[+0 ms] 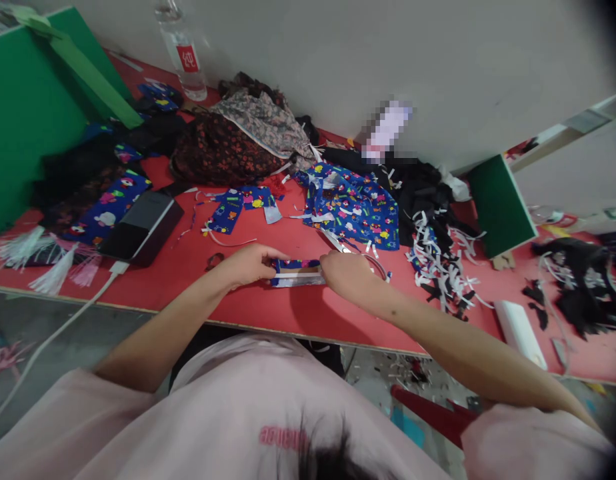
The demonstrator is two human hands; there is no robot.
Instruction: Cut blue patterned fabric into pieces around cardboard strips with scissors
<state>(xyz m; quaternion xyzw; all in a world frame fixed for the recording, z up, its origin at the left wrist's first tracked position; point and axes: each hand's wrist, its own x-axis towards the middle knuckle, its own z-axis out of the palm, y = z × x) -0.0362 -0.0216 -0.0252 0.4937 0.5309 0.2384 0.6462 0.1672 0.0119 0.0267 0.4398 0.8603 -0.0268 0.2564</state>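
Observation:
Between my two hands, just above the red table, stretches a small piece of blue printed fabric (pixel 298 265) with a brown band and a white strip along it. My left hand (pixel 251 263) pinches its left end between thumb and fingers. The right end is gripped by my right hand (pixel 349 275), whose fingers are curled and partly hidden. Just beyond the right hand lies what looks like a pair of scissors (pixel 340 244), partly covered. Further back a larger blue printed cloth (pixel 361 207) lies spread out, with smaller blue fabric pieces (pixel 228 210) to its left.
A black box (pixel 143 227) with a white cable (pixel 68 327) stands at left. Dark floral cloth (pixel 228 147) and a clear bottle (pixel 185 60) are behind. Black and white scraps (pixel 441 260) heap at right. Green panels (pixel 503 203) and a white bar-shaped object (pixel 519 333) are further right.

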